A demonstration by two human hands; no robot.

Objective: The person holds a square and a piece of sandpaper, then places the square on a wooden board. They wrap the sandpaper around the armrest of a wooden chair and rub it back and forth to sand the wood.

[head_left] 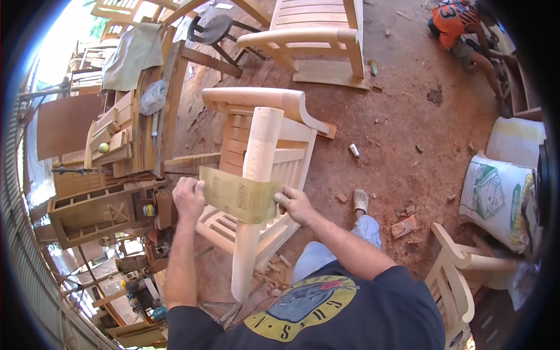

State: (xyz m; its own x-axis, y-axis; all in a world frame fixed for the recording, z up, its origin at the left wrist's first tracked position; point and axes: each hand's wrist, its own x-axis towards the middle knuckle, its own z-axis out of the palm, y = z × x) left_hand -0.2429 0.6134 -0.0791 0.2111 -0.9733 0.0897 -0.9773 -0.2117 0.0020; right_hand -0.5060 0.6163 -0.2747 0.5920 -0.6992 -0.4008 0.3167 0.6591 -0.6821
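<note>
A yellowish sheet of sandpaper (236, 195) with printing on its back lies across the rounded armrest (261, 137) of a pale, unpainted wooden chair (291, 154). At the sheet's left end, my left hand (189, 197) pinches it between thumb and fingers. My right hand (293, 204) grips the opposite end, thumb on top. Between the two hands the sheet bends over the armrest, hiding part of the wood. The armrest shows above and below the sheet.
Another wooden chair (312, 38) stands at the top, with a dark stool (216, 29) beside it. White sacks (493, 195) are at the right. A person in orange (452, 23) crouches at the upper right. Wood pieces (116, 134) lie on a bench at the left.
</note>
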